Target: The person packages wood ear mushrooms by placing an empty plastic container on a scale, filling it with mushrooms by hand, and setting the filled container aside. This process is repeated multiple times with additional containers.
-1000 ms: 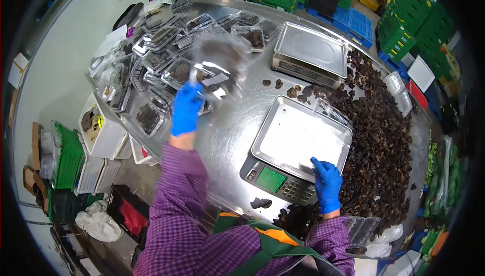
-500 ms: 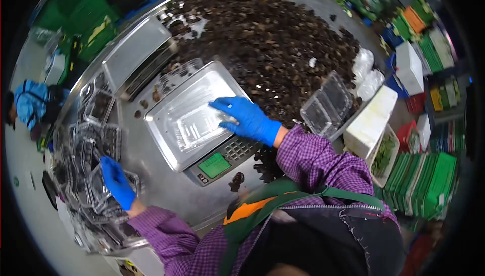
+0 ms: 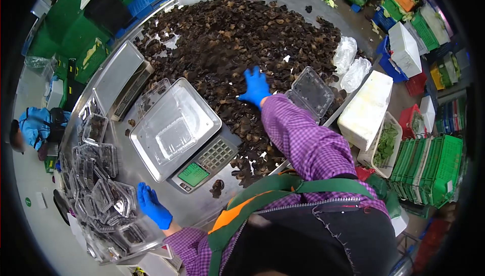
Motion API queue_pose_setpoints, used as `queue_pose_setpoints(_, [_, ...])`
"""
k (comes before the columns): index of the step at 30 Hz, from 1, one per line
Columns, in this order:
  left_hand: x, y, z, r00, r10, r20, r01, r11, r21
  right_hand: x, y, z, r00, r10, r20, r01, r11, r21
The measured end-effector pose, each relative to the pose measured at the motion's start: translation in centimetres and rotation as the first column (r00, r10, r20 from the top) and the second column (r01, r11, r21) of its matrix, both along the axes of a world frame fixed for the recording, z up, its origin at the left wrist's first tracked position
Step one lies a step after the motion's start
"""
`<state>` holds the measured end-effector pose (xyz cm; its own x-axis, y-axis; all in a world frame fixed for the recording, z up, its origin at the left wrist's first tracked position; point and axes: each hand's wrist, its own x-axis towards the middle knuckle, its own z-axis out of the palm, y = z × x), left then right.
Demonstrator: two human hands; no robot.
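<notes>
My right hand (image 3: pixel 255 88), in a blue glove, reaches over the near edge of a big heap of dark brown wood ear mushrooms (image 3: pixel 217 38), fingers spread and empty. My left hand (image 3: pixel 153 208), gloved alike, hovers low over the steel table (image 3: pixel 189 208) with its fingers stretched out and nothing in them. Between the hands stands a digital scale (image 3: pixel 203 163) with a lit green display. On its metal pan (image 3: pixel 199 105) lies a clear plastic container (image 3: pixel 174 137). Filled clear plastic boxes (image 3: pixel 101 190) are piled left of my left hand.
A second scale (image 3: pixel 121 74) stands at the table's left edge. An open clear box (image 3: pixel 313 91) lies right of my right hand, near white plastic bags (image 3: pixel 348 66). Beyond are a foam box (image 3: pixel 366 109), a basket of greens (image 3: pixel 386 144) and stacked green crates (image 3: pixel 429 170). A person in blue (image 3: pixel 35 129) is far left.
My right hand has left the scale pan and moved out to the mushroom heap, its fingers now spread. My left hand has come away from the piled boxes toward the scale.
</notes>
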<state>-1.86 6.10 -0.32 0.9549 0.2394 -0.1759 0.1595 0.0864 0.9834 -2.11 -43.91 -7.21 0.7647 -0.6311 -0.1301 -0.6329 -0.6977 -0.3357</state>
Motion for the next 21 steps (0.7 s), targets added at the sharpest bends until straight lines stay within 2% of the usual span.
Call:
queue_pose_setpoints(2, [-0.1, -2.8, 0.6, 0.999, -0.028, 0.037, 0.026, 0.998, 0.048, 1.2, 0.5, -1.1, 0.991, 0.120, -0.056, -0.115, 0.990, 0.086])
queue_pose_setpoints(3, [0.0, -4.4, 0.8, 0.996, -0.052, 0.067, 0.046, 0.995, 0.087, 1.7, 1.0, -1.8, 0.996, 0.081, 0.046, -0.086, 0.991, 0.105])
queue_pose_setpoints(4, [0.2, -5.9, 1.2, 0.996, -0.048, 0.070, 0.042, 0.995, 0.092, 1.8, 0.5, -2.6, 0.995, 0.085, 0.049, -0.090, 0.990, 0.109])
queue_pose_setpoints(6, [1.0, -8.7, 2.2, 0.987, -0.099, 0.128, 0.080, 0.986, 0.148, 2.0, -0.6, -3.5, 0.954, 0.267, 0.136, -0.293, 0.926, 0.239])
queue_pose_setpoints(7, [1.3, -9.9, 2.6, 0.981, -0.114, 0.157, 0.083, 0.978, 0.190, 1.8, -1.0, -3.0, 0.934, 0.273, 0.232, -0.331, 0.903, 0.273])
queue_pose_setpoints(8, [1.8, -10.6, 2.5, 0.982, -0.106, 0.158, 0.075, 0.978, 0.193, 1.9, -1.5, -2.2, 0.931, 0.279, 0.234, -0.339, 0.900, 0.274])
queue_pose_setpoints(10, [3.1, -11.5, 1.7, 0.958, -0.177, 0.225, 0.093, 0.936, 0.340, 2.2, -2.5, -0.6, 0.860, 0.291, 0.420, -0.426, 0.863, 0.273])
queue_pose_setpoints(12, [3.8, -12.2, 0.6, 0.961, -0.166, 0.221, 0.074, 0.925, 0.373, 3.8, -3.9, 0.6, 0.863, 0.258, 0.433, -0.407, 0.864, 0.296])
queue_pose_setpoints(14, [4.5, -13.3, 0.2, 0.977, -0.148, 0.156, 0.076, 0.918, 0.390, 5.6, -5.4, 1.2, 0.866, 0.221, 0.449, -0.336, 0.922, 0.193])
queue_pose_setpoints(15, [4.8, -13.3, -0.3, 0.978, -0.155, 0.138, 0.087, 0.911, 0.403, 6.1, -5.7, 1.4, 0.864, 0.215, 0.455, -0.334, 0.921, 0.199])
queue_pose_setpoints(17, [4.8, -14.0, -0.6, 0.977, -0.153, 0.147, 0.073, 0.893, 0.445, 6.4, -5.8, 2.6, 0.951, 0.155, 0.266, -0.154, 0.988, -0.026])
queue_pose_setpoints(18, [4.8, -14.1, -0.7, 0.977, -0.146, 0.152, 0.056, 0.875, 0.480, 6.5, -5.5, 1.5, 0.951, 0.154, 0.270, -0.155, 0.988, -0.016])
queue_pose_setpoints(20, [5.6, -13.5, -0.9, 0.979, -0.132, 0.155, 0.029, 0.843, 0.537, 7.0, -4.7, 0.1, 0.954, 0.298, 0.033, -0.297, 0.954, -0.040])
queue_pose_setpoints(21, [5.8, -13.2, -1.1, 0.970, -0.133, 0.205, -0.006, 0.826, 0.564, 7.8, -4.8, -0.4, 0.936, 0.347, -0.053, -0.338, 0.932, 0.129])
